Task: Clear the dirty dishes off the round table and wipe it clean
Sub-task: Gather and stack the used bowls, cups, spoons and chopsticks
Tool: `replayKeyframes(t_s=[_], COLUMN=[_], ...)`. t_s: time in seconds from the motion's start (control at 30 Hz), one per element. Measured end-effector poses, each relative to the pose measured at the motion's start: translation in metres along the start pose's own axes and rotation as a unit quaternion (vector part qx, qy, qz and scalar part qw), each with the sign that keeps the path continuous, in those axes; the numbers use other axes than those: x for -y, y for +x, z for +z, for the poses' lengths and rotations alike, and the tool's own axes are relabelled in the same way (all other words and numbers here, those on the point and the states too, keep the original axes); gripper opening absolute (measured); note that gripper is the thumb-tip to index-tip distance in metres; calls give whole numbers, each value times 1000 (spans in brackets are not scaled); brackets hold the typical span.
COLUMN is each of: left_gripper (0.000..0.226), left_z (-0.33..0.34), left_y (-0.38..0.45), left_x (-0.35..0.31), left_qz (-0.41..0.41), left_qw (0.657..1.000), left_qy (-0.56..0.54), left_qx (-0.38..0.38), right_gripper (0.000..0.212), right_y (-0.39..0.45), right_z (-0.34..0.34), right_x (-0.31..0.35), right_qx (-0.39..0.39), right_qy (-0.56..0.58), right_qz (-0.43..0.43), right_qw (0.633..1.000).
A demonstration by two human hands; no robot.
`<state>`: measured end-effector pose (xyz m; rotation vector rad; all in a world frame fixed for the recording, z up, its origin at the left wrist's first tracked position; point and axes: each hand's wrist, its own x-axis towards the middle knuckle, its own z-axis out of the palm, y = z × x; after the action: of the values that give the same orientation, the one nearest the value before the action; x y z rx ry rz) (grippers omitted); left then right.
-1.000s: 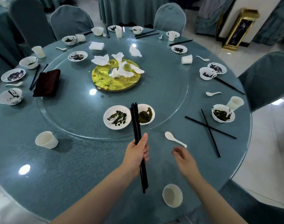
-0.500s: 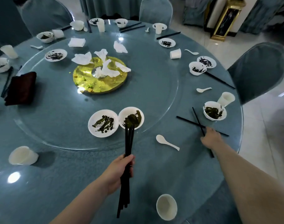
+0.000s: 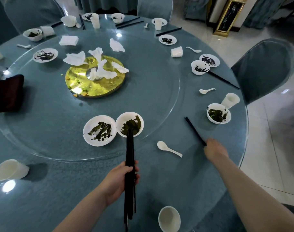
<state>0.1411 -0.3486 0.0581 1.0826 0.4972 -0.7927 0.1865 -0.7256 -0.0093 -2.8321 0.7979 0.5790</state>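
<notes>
At lower centre of the frame the left hand (image 3: 121,180) has its grip clenched round a bundle of black chopsticks (image 3: 130,164), tips over a soiled bowl (image 3: 130,124). At right, the right hand (image 3: 214,149) grasps the near end of another chopstick pair (image 3: 194,129) lying on the round desk (image 3: 59,190) (fingers mostly hidden). A white spoon (image 3: 168,149) lies between the hands.

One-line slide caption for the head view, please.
Left hand grips a bundle of black chopsticks while right hand grasps another pair on the cluttered round table.
</notes>
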Motion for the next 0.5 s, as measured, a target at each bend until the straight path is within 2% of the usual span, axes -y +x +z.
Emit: replayKeyframes(t_s=[0.2, 0.37, 0.5], left_gripper=[31, 34, 37], left_z=[0, 1, 2], left_y=[-2, -10, -17], left_x=[-2, -2, 0], left_qz=[6, 16, 29], left_qw=[1000, 999, 998], left_qy=[2, -42, -62], left_qx=[-7, 7, 11], right_gripper=[15, 17, 6], right_y=[-32, -83, -147], right_z=[4, -17, -31], right_x=[0, 35, 84], right_qx=[18, -27, 23], right_qy=[39, 164, 261], right_qz=[-18, -76, -144], right_qw=[999, 983, 954])
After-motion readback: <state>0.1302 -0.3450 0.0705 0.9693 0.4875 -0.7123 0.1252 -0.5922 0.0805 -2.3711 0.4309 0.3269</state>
